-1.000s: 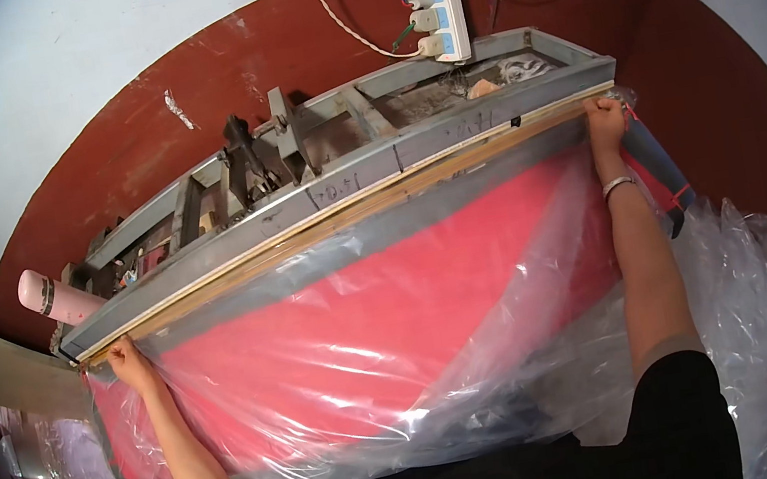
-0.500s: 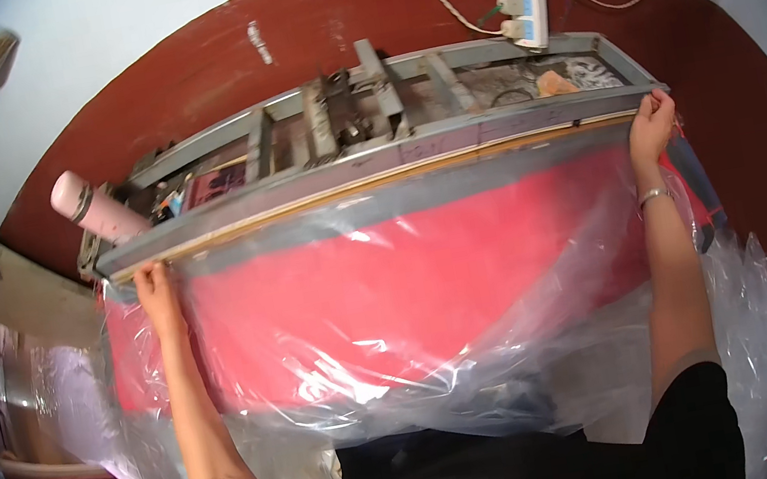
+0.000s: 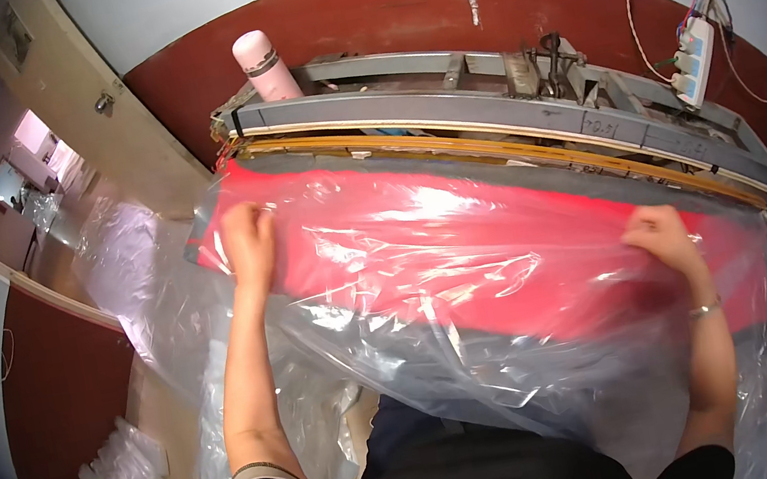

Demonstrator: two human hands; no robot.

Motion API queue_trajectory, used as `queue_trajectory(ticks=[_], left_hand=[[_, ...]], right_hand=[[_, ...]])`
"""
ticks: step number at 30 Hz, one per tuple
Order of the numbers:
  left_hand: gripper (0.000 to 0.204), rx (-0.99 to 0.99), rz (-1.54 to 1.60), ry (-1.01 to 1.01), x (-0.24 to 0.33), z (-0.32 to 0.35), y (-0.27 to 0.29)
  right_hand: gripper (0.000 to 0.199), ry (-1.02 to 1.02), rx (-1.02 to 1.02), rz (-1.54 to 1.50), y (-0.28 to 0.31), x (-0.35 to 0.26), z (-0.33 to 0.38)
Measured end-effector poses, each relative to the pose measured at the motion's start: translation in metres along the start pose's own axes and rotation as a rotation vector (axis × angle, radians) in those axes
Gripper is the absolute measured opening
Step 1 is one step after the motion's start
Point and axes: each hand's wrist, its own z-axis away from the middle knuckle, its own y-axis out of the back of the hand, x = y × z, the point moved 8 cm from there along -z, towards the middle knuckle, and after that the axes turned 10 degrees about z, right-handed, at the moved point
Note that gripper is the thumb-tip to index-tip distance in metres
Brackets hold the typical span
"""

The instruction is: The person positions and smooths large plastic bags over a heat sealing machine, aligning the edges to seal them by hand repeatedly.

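Your left hand [image 3: 249,242] and right hand [image 3: 659,236] each grip the clear plastic bag [image 3: 479,325] over the red sheet [image 3: 507,249], just short of the sealing machine [image 3: 485,121].

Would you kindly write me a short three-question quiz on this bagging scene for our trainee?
1. True or false: both hands grip the clear bag over the red sheet.
2. What stands at the sealer's left end? A) pink bottle B) blue cup C) scissors
3. Fill in: the power strip hangs on the wall to the person's ____.

Key:
1. True: left hand and right hand are closed on the film.
2. A, the pink bottle.
3. Right.
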Motion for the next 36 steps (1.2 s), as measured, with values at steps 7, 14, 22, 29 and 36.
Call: queue_trajectory(ticks=[7, 14, 22, 29, 36], left_hand=[[0.064, -0.641, 0.013, -0.229, 0.109, 0.11, -0.074], [0.076, -0.685, 0.034, -0.31, 0.169, 0.108, -0.098], [0.052, -0.601, 0.199, -0.3, 0.152, 0.07, -0.115], [0.022, -0.257, 0.168, -0.146, 0.123, 0.023, -0.103], [0.012, -0.106, 0.208, -0.109, 0.102, 0.005, -0.106]], right_hand=[[0.016, -0.32, 0.353, 0.215, 0.119, 0.147, 0.149], [0.019, -0.45, 0.452, 0.18, 0.166, 0.209, 0.225], [0.015, -0.422, 0.656, 0.241, 0.185, 0.218, 0.255], [0.015, -0.187, 0.821, 0.123, 0.199, 0.18, 0.268], [0.016, -0.38, 0.885, 0.03, 0.185, 0.231, 0.191]])
